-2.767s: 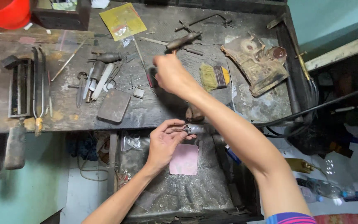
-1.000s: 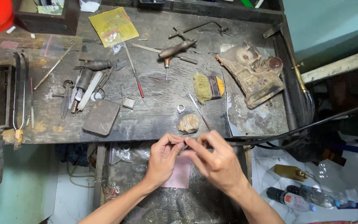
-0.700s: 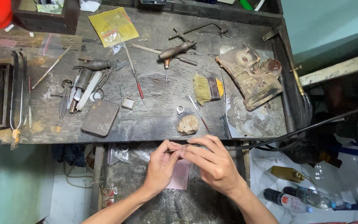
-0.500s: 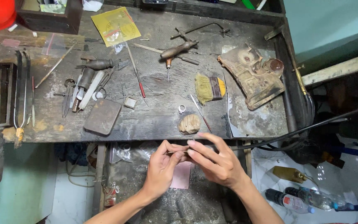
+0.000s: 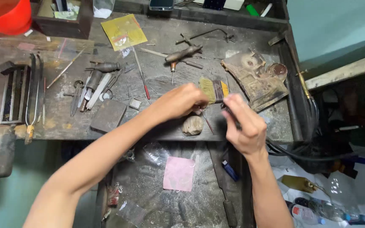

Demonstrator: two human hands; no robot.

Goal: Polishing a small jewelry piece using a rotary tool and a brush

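My left hand [image 5: 181, 101] reaches over the front of the dark workbench [image 5: 64, 122], fingers curled down beside a yellow-bristled brush [image 5: 214, 89]. What is under its fingertips is hidden. A thin reddish rod [image 5: 208, 123] lies just below those fingertips, next to a pale stone lump [image 5: 192, 125]. My right hand [image 5: 243, 126] hovers at the bench's front edge to the right, fingers closed around a small dark tool [image 5: 226, 110] whose tip pokes out toward the brush. A pink paper square [image 5: 179, 173] lies on the lower shelf beneath both hands.
Pliers and files [image 5: 91, 84] and a grey slab [image 5: 108, 115] lie at left. A yellow sheet [image 5: 123, 30] and red bucket [image 5: 3, 14] are at the back. A worn brown pad [image 5: 254, 80] sits right, with a black hose [image 5: 313, 152] and plastic bottles [image 5: 317, 209] beyond.
Both hands rose from above the pink paper to the bench's front edge. The left hand moved onto the bench near the brush, and the hands came apart.
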